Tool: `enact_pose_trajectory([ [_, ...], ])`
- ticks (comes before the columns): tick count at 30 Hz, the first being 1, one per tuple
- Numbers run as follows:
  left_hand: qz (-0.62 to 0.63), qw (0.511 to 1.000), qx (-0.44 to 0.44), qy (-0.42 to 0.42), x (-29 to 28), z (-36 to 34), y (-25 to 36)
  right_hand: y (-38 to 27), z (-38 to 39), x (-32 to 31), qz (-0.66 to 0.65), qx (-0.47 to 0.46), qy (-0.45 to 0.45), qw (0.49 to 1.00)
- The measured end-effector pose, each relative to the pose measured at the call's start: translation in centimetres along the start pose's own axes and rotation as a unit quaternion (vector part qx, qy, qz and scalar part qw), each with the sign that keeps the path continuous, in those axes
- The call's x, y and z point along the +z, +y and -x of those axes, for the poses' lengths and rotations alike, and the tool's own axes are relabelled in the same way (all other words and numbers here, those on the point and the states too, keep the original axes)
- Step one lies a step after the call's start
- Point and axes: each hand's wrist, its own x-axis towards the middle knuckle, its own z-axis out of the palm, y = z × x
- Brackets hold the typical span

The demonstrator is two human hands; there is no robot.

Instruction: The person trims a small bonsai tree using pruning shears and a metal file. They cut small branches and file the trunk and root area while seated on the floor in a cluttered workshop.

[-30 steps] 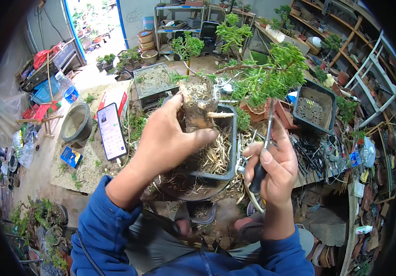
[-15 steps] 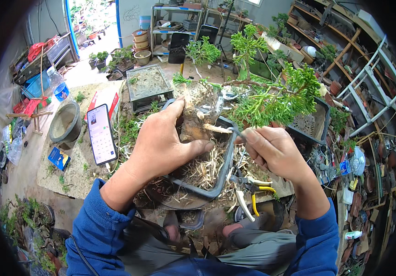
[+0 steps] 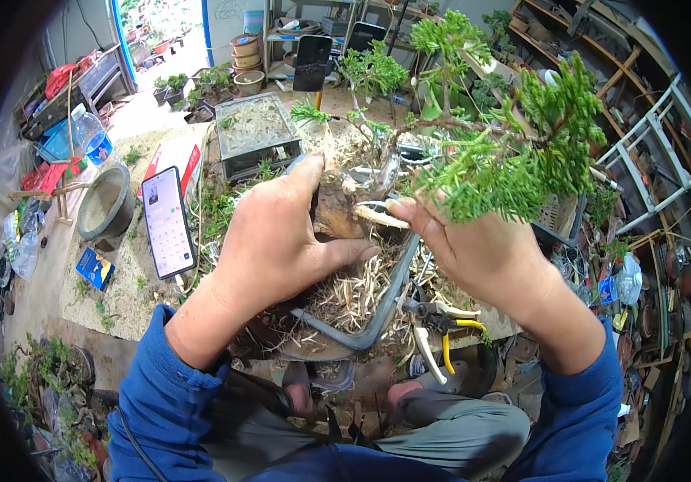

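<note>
My left hand [image 3: 269, 229] wraps around the thick, barkless-looking base of a bonsai juniper [image 3: 336, 210], thumb along its near side. Green foliage spreads from its wired-looking branches to the right, partly over my right hand [image 3: 494, 253]. The right fingers are closed on a thin metal carving tool [image 3: 373, 203], mostly hidden by them. Its tip lies against a pale, stripped stub [image 3: 381, 216] that sticks out from the trunk. Beneath the trunk, a dark plastic tray [image 3: 385, 319] holds pale wood shavings [image 3: 349, 296].
Pliers with yellow and white handles [image 3: 444, 321] lie right of the tray. On the left stand a lit phone [image 3: 167, 223], a round grey pot [image 3: 107, 202] and a water bottle [image 3: 91, 136]. A rectangular planter [image 3: 257, 132] sits behind. Cluttered shelves [image 3: 626, 80] line the right.
My right hand has moved inward and up to the stub, bringing the tool against its top. The foliage has shifted right and the view has moved slightly. My left hand keeps its grip.
</note>
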Motion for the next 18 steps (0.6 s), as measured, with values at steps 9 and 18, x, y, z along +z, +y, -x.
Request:
enact_pose_trajectory([
  [9,0.000,1.000,0.010,-0.012,-0.5,-0.3,0.2,2.9,-2.0,-0.6,0.016,-0.178,-0.029,0.984],
  [18,-0.031,0.998,-0.032,-0.037,0.1,0.0,0.2,4.5,2.5,-1.3,-0.288,-0.032,-0.142,0.946],
])
